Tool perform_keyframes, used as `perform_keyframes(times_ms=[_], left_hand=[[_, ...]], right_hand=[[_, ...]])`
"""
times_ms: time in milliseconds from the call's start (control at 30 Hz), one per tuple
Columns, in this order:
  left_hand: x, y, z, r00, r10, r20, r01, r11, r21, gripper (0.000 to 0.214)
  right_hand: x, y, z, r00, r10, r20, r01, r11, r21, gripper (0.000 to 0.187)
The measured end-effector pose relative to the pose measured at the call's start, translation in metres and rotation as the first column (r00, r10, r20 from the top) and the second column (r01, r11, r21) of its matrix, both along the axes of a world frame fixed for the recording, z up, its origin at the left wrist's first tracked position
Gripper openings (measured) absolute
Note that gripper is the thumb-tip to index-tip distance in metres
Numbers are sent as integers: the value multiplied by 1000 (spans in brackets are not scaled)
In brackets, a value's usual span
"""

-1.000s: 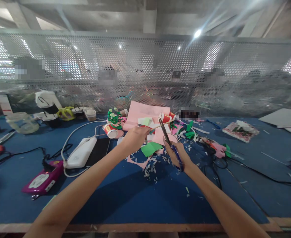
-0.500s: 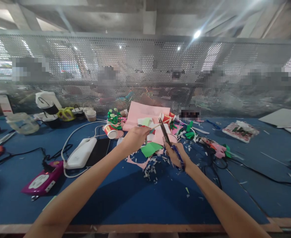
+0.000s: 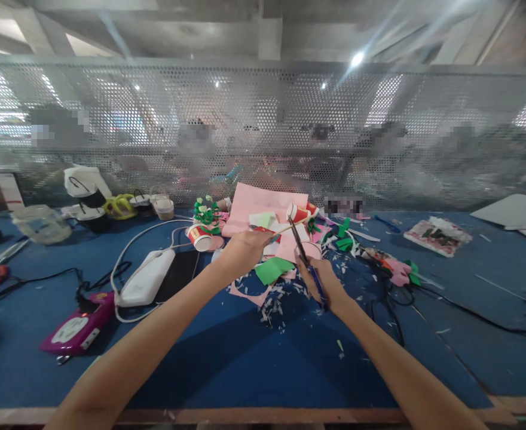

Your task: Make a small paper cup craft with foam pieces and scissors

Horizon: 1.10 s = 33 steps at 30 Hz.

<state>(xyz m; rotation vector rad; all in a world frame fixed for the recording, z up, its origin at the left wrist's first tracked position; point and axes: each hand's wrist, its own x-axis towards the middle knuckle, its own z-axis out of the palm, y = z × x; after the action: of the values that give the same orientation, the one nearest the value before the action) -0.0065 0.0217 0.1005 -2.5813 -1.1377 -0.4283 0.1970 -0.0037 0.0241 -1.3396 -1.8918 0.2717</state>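
Note:
My left hand (image 3: 244, 254) is closed, pinching a thin pale strip (image 3: 293, 226) that sticks out to the right past its fingertips. Blue-handled scissors (image 3: 302, 246) are gripped in my right hand (image 3: 324, 279), their dark blades pointing up and away, close to the strip. I cannot tell whether the blades touch it. Below and between the hands lie a green paper piece (image 3: 274, 270) and pink paper (image 3: 267, 206). A red and white paper cup (image 3: 297, 212) lies on its side just beyond the scissor tips.
White paper snippets (image 3: 272, 310) litter the blue table (image 3: 263, 370). To the left are a cup with green paper leaves (image 3: 200, 237), a white power bank (image 3: 149, 278), a phone (image 3: 177, 275) and a purple power strip (image 3: 81, 322). Black cables (image 3: 478, 322) run right. A perforated metal screen (image 3: 263, 119) stands behind.
The scissors have turned slightly in my right hand, and their handles look closer together. My left hand and the strip have hardly moved.

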Motion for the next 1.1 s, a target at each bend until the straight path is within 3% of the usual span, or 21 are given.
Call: perform_keyframes(times_ms=[367,533,833,1100], left_hand=[[-1,3,-6,1000,-1,22,1,1000,7,29],[3,6,-13,992,0,127,-1,1000,5,28],[-13,16,-3,926,-85,369,161,970,-181,28],[-10,10,-2,968,-91,235,112,991,-77,27]], right_hand=[[0,-2,8,1000,27,-11,-27,1000,-1,43],[4,4,5,999,5,34,-5,1000,13,41],[2,3,1,997,25,67,-27,999,18,44],[-2,0,-1,999,5,53,-6,1000,23,39]])
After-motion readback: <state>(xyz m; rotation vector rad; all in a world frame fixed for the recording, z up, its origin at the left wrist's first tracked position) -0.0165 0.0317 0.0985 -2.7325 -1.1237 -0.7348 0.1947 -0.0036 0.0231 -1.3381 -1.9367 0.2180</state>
